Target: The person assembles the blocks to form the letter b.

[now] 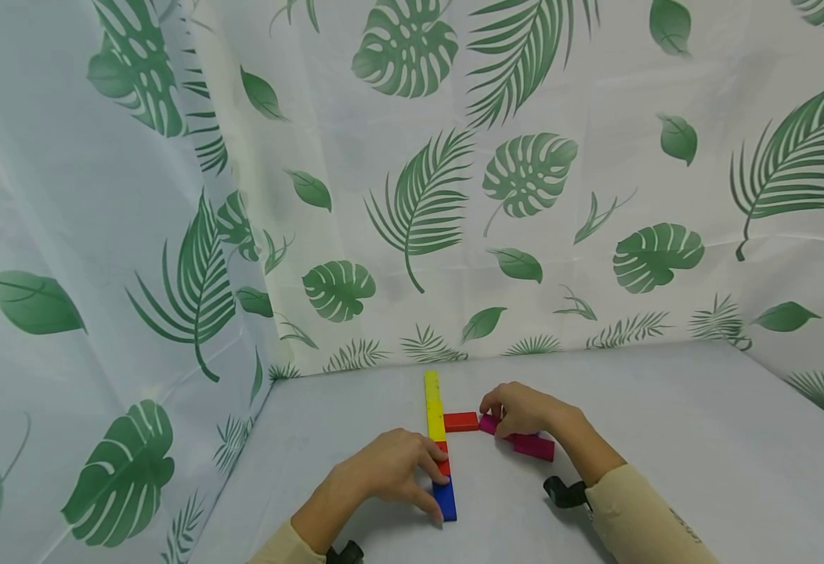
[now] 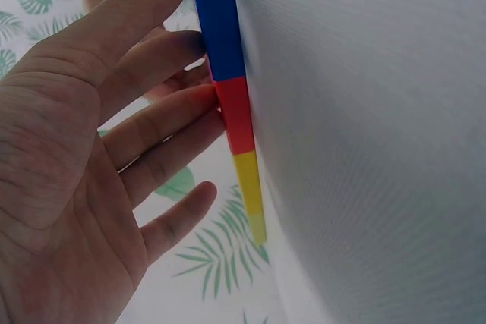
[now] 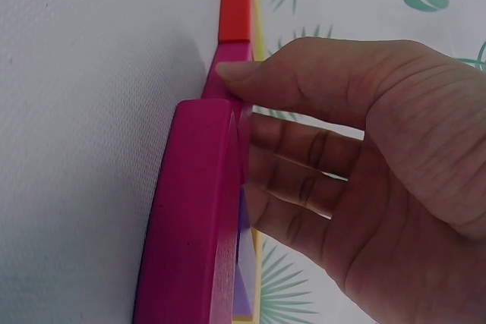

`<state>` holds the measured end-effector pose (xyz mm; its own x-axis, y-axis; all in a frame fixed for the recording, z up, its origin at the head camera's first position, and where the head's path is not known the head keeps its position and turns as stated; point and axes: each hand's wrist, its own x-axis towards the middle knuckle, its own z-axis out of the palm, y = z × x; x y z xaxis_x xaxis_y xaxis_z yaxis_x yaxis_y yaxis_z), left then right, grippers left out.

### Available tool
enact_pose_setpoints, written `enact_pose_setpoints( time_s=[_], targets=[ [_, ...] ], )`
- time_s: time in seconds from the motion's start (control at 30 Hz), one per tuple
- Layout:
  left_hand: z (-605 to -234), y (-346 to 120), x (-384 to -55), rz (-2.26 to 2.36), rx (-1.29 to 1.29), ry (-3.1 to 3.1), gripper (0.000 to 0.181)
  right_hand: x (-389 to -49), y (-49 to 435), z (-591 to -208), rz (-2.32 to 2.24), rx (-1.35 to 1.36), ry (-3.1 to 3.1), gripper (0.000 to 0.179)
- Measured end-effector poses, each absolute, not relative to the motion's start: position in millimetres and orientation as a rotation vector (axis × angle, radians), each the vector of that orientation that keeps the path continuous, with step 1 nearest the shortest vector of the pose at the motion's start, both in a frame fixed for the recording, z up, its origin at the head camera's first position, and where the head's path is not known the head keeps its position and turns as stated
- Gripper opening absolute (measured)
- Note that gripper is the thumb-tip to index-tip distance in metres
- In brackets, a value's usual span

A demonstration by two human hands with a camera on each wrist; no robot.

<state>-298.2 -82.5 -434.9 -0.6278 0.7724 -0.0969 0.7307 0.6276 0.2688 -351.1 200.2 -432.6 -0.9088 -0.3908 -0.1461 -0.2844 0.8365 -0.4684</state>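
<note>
A straight row of flat blocks lies on the table: a yellow block [image 1: 435,407] farthest off, a red block [image 1: 443,468] in the middle and a blue block [image 1: 446,501] nearest. My left hand [image 1: 391,470] rests its fingertips on the red and blue blocks, thumb by the blue one's near end. In the left wrist view its little finger [image 2: 182,221] is clear of the row. Another red block [image 1: 461,422] branches right from the yellow one. My right hand [image 1: 528,409] pinches a magenta block [image 3: 228,66] at that red block's right end, partly hiding it.
A second magenta block [image 1: 534,447] lies right of the pinched one. In the right wrist view a purple piece [image 3: 244,263] shows behind it. Leaf-printed curtains [image 1: 440,219] stand behind and beside the white tabletop [image 1: 355,399].
</note>
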Motion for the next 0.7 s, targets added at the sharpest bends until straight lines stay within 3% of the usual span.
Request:
enact_pose_setpoints(
  time_s=[0.7],
  targets=[
    [-434.9, -83.2, -298.2, 0.283, 1.258, 2.648, 0.044, -347.2, 209.7, -424.1, -0.753, -0.595, 2.814, 0.045]
  ],
)
